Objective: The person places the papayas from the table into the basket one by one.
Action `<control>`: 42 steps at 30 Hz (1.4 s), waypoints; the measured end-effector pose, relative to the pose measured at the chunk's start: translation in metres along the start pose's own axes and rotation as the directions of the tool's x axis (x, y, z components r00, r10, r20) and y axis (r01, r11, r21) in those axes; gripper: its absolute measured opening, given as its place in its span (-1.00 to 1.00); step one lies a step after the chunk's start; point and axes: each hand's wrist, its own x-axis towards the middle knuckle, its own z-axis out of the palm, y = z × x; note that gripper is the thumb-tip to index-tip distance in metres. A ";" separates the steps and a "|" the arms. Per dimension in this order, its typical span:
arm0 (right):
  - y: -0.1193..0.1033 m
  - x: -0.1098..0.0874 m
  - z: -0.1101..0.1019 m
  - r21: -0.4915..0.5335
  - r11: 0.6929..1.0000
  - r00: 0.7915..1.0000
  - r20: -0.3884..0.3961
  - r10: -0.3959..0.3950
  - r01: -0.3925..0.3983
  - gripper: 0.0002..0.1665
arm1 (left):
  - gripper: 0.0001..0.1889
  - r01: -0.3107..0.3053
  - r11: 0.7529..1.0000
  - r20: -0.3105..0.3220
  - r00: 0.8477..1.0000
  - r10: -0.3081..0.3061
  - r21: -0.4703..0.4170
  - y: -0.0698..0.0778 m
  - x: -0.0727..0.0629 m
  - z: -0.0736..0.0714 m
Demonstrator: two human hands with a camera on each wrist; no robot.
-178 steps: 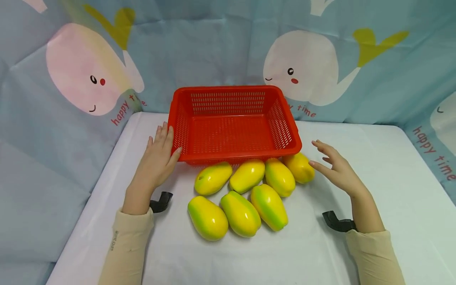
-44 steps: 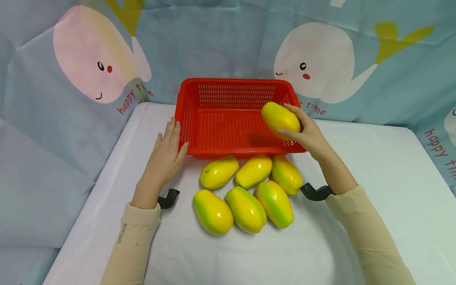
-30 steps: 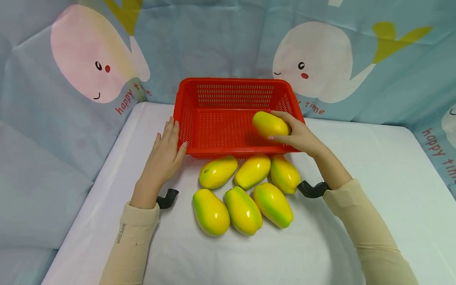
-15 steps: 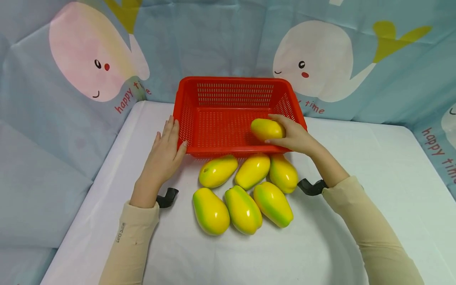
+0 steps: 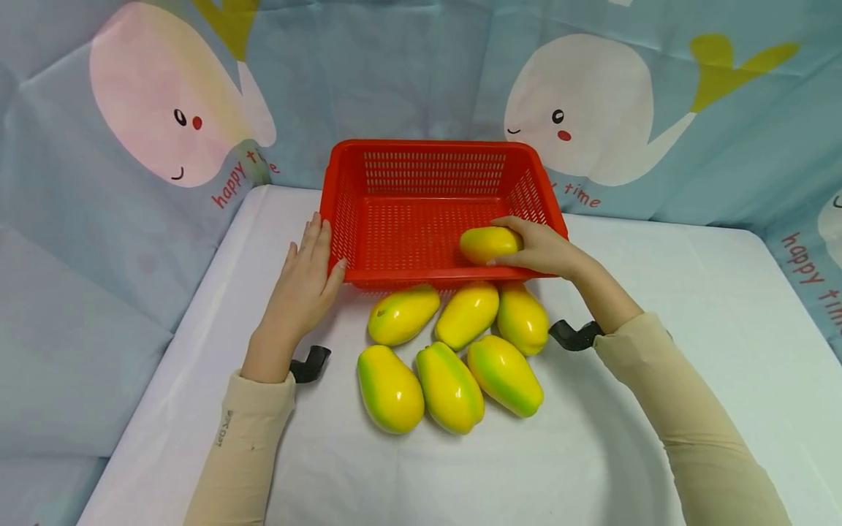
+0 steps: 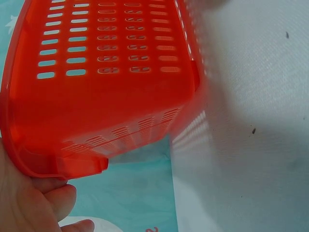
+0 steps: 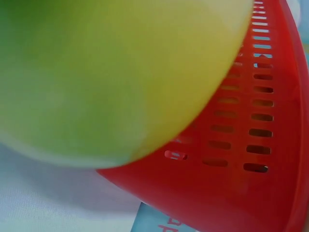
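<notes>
A red plastic basket [image 5: 421, 274] with slotted walls stands at the back of the table. My left hand [image 5: 296, 288] rests against its left side with the fingers straight. In the left wrist view, fingers [image 6: 60, 200] lie at the basket's rim. Inside the front right corner, my right hand [image 5: 542, 248] holds a yellow papaya [image 5: 483, 245] low, near the basket floor, with thumb and fingers around it. Whether the fruit touches the floor is not clear. Several more yellow-green papayas [image 5: 450, 387] lie in two rows just in front of the basket.
A white cloth covers the table [image 5: 691, 292]. Behind and to the left hangs a blue curtain [image 5: 421, 73] printed with whales. Black curved pieces [image 5: 309, 364] sit at both wrists. One table papaya [image 7: 106, 82] looms close in the right wrist view.
Since the oldest frame, my right hand has taken the rightmost papaya from the table over the rim into the basket. Lately it sinks lower and slightly leftward. My left hand stays at the basket's side.
</notes>
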 end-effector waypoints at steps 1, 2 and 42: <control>0.000 0.000 0.000 -0.001 1.000 1.000 0.004 0.001 -0.001 -0.13 | -0.32 -0.001 1.000 -0.002 1.000 0.001 0.000 0.000 0.000 0.000; -0.001 0.001 0.000 0.000 1.000 1.000 0.007 0.001 -0.001 -0.13 | -0.32 -0.001 1.000 -0.003 1.000 0.001 -0.001 0.000 0.000 -0.001; -0.001 -0.019 -0.013 0.171 0.982 0.994 -0.083 -0.066 0.080 -0.29 | -0.31 0.010 1.000 -0.026 1.000 -0.011 -0.014 0.001 0.000 0.001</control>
